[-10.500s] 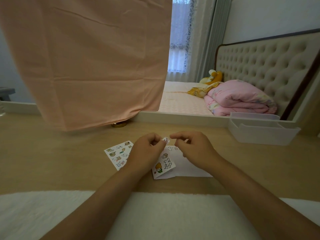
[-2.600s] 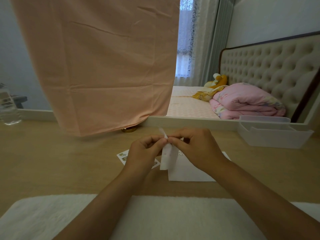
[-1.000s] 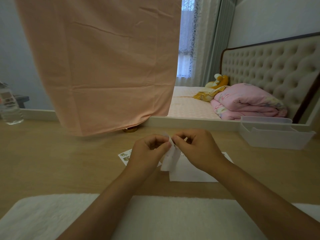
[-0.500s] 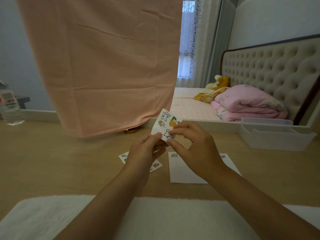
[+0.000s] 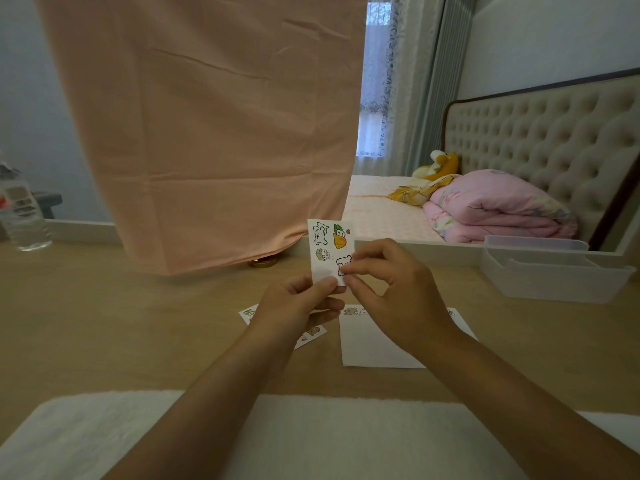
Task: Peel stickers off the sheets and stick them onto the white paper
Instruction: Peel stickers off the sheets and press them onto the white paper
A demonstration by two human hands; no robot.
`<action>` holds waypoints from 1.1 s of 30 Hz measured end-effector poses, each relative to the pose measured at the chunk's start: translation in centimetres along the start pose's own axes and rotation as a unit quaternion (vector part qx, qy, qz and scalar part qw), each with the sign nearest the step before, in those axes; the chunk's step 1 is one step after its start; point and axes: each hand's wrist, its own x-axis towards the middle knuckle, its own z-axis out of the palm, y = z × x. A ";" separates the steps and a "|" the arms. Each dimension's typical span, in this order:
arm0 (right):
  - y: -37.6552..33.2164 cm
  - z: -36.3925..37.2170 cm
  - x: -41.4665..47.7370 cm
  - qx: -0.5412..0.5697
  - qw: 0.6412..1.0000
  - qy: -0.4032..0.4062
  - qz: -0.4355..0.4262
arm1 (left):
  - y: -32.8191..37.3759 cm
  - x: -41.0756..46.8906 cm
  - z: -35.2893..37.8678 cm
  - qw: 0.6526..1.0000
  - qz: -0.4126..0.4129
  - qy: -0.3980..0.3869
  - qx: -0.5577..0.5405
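Hanging pink cloth [image 5: 207, 133] behind sticker sheet [image 5: 327, 247]

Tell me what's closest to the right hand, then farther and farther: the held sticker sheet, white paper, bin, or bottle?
1. The sticker sheet: the right hand pinches its lower edge.
2. The white paper: on the table, just under the hand.
3. The bin: off to the right, at the back.
4. The bottle: far left.
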 end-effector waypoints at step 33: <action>-0.5 -0.1 -0.3 -0.087 0.993 -0.018 -0.081 | -0.8 -0.5 1.3 0.997 0.069 0.038 0.021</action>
